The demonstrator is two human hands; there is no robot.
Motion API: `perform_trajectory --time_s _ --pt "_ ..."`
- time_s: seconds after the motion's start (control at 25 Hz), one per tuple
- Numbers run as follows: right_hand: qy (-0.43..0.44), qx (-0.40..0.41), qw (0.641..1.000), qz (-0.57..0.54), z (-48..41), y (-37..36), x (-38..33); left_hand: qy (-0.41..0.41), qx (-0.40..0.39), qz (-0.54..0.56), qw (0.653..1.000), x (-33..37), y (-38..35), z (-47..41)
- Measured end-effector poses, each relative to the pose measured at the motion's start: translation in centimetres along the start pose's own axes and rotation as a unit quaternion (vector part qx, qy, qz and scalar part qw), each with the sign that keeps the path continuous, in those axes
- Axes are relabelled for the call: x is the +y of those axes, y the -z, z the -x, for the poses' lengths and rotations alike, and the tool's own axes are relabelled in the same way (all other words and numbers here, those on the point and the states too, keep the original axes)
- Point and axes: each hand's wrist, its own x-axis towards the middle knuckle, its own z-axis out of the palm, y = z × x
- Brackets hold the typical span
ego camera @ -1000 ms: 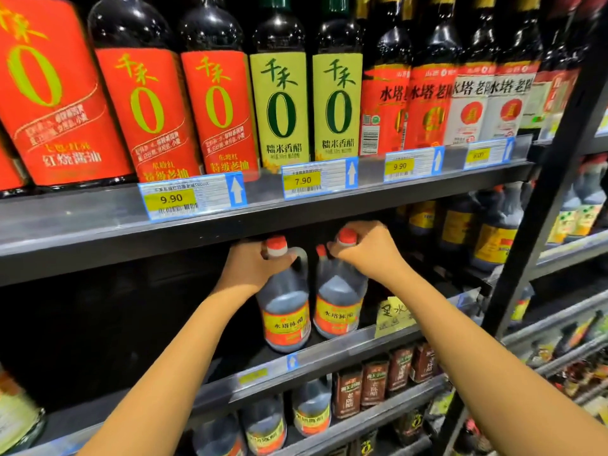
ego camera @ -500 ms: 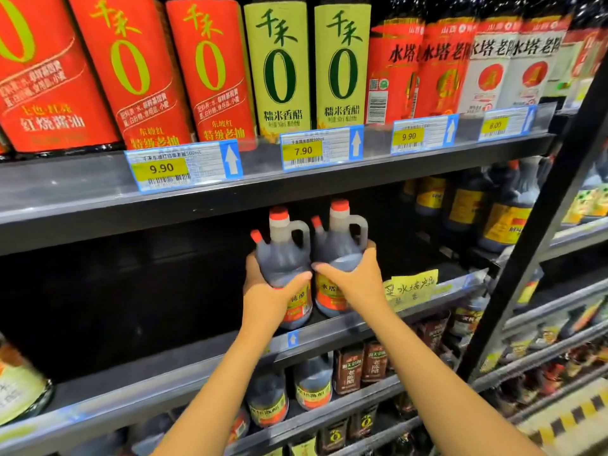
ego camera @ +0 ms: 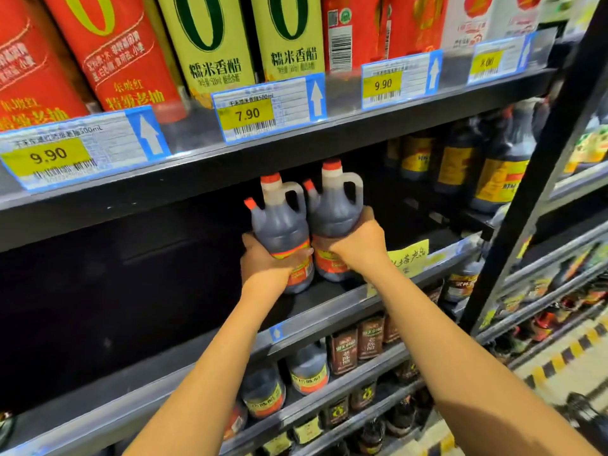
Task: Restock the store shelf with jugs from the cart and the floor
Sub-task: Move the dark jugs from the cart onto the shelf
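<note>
Two dark jugs with red caps and orange labels stand side by side on the middle shelf (ego camera: 329,311). My left hand (ego camera: 268,260) wraps round the lower body of the left jug (ego camera: 278,222). My right hand (ego camera: 357,243) grips the label area of the right jug (ego camera: 334,209). Both jugs are upright and touch each other, close to the shelf's front edge. The shelf to their left is dark and bare.
The upper shelf (ego camera: 296,139) with price tags hangs just above the jug caps, loaded with tall red and green bottles (ego camera: 210,44). More dark jugs (ego camera: 493,172) stand to the right. A black upright post (ego camera: 539,179) divides the shelving. Lower shelves hold small jugs (ego camera: 307,370).
Both hands stay on the jugs' lower bodies, where they went from the caps a second ago. The jugs sit slightly further back on the shelf, and the view has moved closer.
</note>
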Motion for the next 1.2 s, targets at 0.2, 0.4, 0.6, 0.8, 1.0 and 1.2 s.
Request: perform_trajectory --time_s 0.2,0.4,0.6,0.8,1.0,1.2 --pt "-0.011 -0.086 0.989 0.117 -8.2 1.6 2.3 -0.017 0.010 0.016 1.000 1.8 -4.3 -2.0" --pt "0.006 -0.101 0.990 0.093 -16.7 1.4 7.0 -0.069 0.018 0.057 0.996 2.8 -8.1 -5.0" --pt "0.010 -0.085 0.995 -0.049 -17.0 3.1 4.9 -0.039 0.051 0.036 0.997 3.8 -11.7 -8.5" --pt "0.057 -0.109 0.992 0.040 -18.8 3.0 8.0 -0.102 0.081 0.026 0.991 2.7 -15.3 -9.0" --pt "0.068 -0.097 0.982 0.145 -19.6 2.5 9.5 -0.093 0.098 -0.099 0.986 1.9 -16.8 -8.5" --pt "0.074 -0.071 0.988 0.117 -19.8 0.9 9.6 -0.039 0.091 -0.046 0.994 3.4 -17.5 -9.0"
